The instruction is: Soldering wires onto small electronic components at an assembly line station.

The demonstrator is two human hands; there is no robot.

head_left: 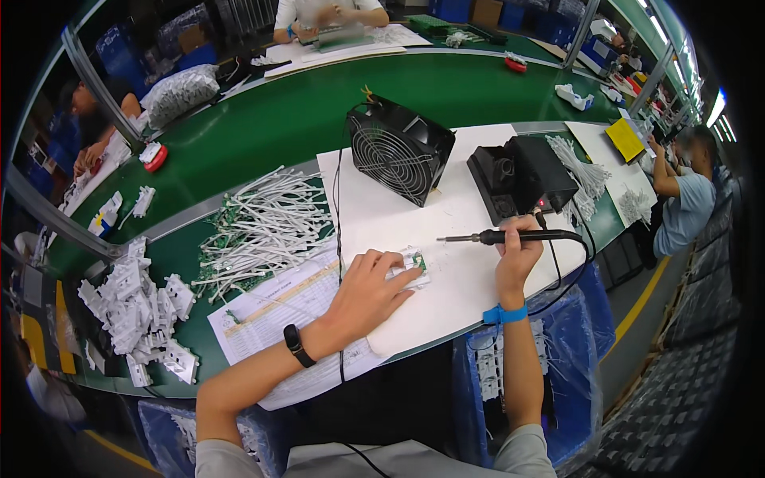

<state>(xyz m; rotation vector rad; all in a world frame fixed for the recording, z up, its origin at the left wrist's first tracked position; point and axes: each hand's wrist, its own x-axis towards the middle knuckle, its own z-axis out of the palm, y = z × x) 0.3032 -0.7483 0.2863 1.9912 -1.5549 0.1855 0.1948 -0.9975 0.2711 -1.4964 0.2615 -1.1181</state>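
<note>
My right hand (519, 256) grips a soldering iron (510, 237) by its black handle, the metal tip pointing left above the white board (470, 295). My left hand (370, 287) presses a small white plastic housing (416, 279) onto that board, thumb and fingers against it. A small green circuit board (418, 260) shows at the housing's far side; the hand hides part of both. The iron's tip is apart from the housing. Behind them stands a black fan (402, 151) with a wire grille. At its right sits the black soldering station (530, 175) with a red light.
Left of the board lie a heap of white cables with green boards (267, 227), a printed sheet (279, 307) and a pile of white housings (139, 307). Plastic-lined blue bins (586, 358) stand below the bench edge. Co-workers sit across the green belt (303, 111) and at the right.
</note>
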